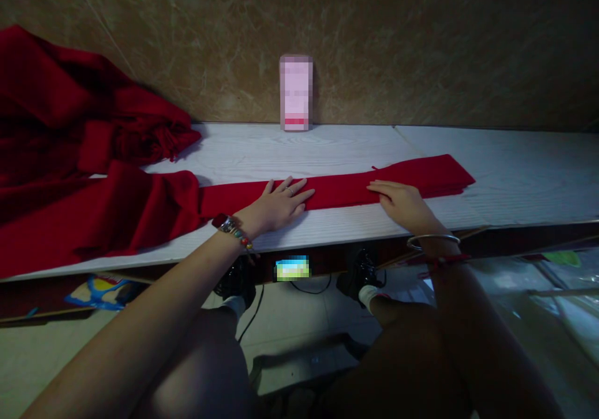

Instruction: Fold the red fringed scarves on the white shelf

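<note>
A long strip of folded red cloth (pixel 339 191) lies along the white wood-grain tabletop. My left hand (pixel 281 203) rests flat on it with the fingers spread, a ring on one finger. Farther right, my right hand (pixel 400 203) lies on the strip's near edge, its fingers stretched out and close together, pointing left. Beyond that hand, the strip's right end (pixel 435 172) shows stacked layers. On the left, the strip runs into a loose, rumpled part of red cloth (pixel 159 203).
A heap of red fabric (pixel 70 94) with fringe is piled at the back left against the brown marbled wall (pixel 210 44). A blurred pink phone-like object (pixel 296 91) leans on the wall. Below the table's front edge are a blue packet (pixel 103 291), a cable and clear plastic.
</note>
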`<state>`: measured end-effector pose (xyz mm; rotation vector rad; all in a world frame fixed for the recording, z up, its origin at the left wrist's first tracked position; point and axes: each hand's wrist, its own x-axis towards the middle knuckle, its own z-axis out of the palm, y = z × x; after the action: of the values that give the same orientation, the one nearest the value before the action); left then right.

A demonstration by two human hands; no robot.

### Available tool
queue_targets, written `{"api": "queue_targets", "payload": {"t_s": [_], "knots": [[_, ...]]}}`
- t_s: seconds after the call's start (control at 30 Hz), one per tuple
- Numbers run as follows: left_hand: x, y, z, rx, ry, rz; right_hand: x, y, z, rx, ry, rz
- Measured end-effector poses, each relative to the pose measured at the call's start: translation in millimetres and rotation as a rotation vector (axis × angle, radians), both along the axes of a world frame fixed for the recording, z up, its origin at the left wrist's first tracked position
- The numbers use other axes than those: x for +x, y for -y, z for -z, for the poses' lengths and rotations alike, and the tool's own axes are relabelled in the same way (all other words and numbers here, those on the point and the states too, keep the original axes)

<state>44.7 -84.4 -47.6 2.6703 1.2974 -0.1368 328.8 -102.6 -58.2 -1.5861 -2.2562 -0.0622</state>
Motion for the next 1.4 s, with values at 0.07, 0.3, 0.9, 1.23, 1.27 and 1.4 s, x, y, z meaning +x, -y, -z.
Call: {"api": "queue_targets", "payload": {"t_s": [0.07, 0.3, 0.9, 1.23, 1.27, 1.4], "knots": [[5, 2, 0.8, 0.049, 0.024, -0.001, 3, 2, -1.8, -0.033, 0.012, -0.03], [27, 4, 2.3, 0.034, 0.091, 0.119, -15, 11, -2.8, -0.131, 0.008, -0.177], [31, 1, 4.3, 0.097, 0.067, -0.128, -75, -8, 5.2, 0.019, -0.073, 0.066], [10, 11, 10.9, 0.122, 0.051, -0.197, -81, -10, 12.6, -0.164, 0.14, 0.009], [7, 11, 10.9, 0.12, 0.055, -0.201, -72, -11, 14.2, -0.149, 0.147, 0.013], [-2, 11, 6.8, 0.058, 0.021, -0.247, -30, -14, 18.8, -0.079, 0.181, 0.119]]}}
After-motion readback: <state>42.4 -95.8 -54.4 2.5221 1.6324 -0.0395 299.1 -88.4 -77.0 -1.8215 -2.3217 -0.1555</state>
